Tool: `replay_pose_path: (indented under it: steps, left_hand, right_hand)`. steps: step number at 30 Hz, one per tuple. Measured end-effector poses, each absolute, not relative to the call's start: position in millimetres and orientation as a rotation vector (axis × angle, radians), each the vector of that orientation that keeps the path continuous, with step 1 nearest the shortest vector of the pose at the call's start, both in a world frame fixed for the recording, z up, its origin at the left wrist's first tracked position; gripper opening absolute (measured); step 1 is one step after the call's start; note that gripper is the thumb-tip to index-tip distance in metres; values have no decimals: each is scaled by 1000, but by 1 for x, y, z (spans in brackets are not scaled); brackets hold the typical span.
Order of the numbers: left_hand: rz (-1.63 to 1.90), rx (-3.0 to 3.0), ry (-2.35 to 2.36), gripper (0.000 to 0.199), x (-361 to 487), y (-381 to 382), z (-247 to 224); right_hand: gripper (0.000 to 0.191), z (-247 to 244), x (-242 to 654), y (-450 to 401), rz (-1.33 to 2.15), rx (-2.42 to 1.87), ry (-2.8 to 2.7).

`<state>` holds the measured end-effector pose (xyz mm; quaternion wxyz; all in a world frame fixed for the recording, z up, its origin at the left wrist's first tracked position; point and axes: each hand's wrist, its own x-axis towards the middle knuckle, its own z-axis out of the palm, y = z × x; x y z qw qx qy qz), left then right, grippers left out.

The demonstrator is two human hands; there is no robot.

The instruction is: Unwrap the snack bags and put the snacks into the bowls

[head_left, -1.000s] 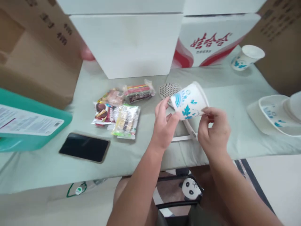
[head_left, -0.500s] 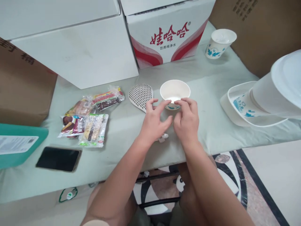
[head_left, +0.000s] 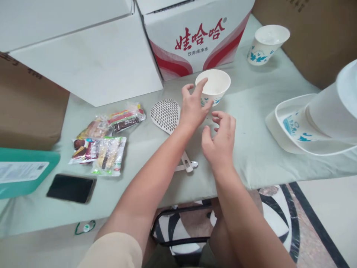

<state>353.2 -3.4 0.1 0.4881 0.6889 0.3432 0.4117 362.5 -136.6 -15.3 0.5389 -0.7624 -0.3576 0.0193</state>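
A white paper cup point(head_left: 217, 83) with blue leaf prints stands upright near the boxes. My left hand point(head_left: 194, 106) is at its left near side, fingers spread; the index finger overlaps the rim and the thumb is by the lower wall. Whether they touch the cup I cannot tell. Just nearer to me, my right hand point(head_left: 221, 141) holds nothing, its fingers loosely curled and apart. Under my left forearm lies a perforated skimmer point(head_left: 165, 114), its handle crossing a spoon point(head_left: 194, 164) whose other end is partly covered.
Snack packets point(head_left: 108, 154) and a phone point(head_left: 71, 188) lie to the left, beside a green container point(head_left: 28, 186). White boxes point(head_left: 92, 63) line the back. Another paper cup point(head_left: 266, 46) stands at back right, near a white tub point(head_left: 284, 143) with stacked cups.
The cup has moved away from me, towards the boxes, and my left hand has reached forward with it. My right hand has dropped back from the cup. More of the skimmer handle and spoon shows.
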Motion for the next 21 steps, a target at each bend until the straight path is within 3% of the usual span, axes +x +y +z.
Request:
replay_pose_path:
  steps: [9, 14, 19, 21]
  left_hand:
    - [1060, 1860, 1155, 20, 165, -44, 6]
    - [1055, 2011, 1697, 33, 90, -34, 5]
    - [580, 2100, 1753, 64, 54, -31, 1]
    - [477, 2128, 1776, 67, 51, -33, 0]
  right_hand:
    - [29, -21, 321, -134, 232, -1776, -1206]
    - [36, -34, 299, -128, 197, -2099, -1366]
    - [41, -43, 292, -122, 176, -2236, -1489]
    - [39, -41, 287, -121, 211, -2237, -1549]
